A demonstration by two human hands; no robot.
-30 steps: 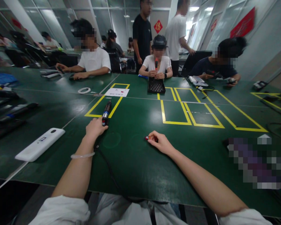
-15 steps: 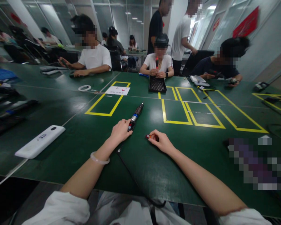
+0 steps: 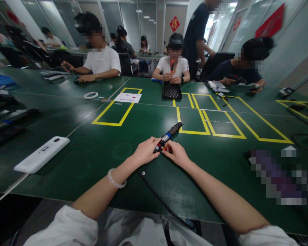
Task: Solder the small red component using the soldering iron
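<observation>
An electric screwdriver (image 3: 171,134), dark with a silver and blue middle, lies slanted on the green table, its tip toward the far right. Reddish inner parts show at its near end. My left hand (image 3: 147,150) is closed around that near end. Thumb and fingers of my right hand (image 3: 178,153) pinch a small red-orange part (image 3: 165,149) against the same end, mostly hidden by the fingers. Both hands almost meet there. A black cable (image 3: 156,195) with a small ring terminal (image 3: 143,173) runs from under my left wrist to the table's near edge.
A white power bank (image 3: 42,155) with a cable lies at left. Yellow tape rectangles (image 3: 195,132) mark the table, with a paper sheet (image 3: 128,98) on one. A black tray (image 3: 171,91) stands before a co-worker across the table. A pixelated object (image 3: 279,177) lies at right.
My left hand has moved right with the screwdriver, which now lies more slanted. It meets the small part in my right hand, which stays nearly in place.
</observation>
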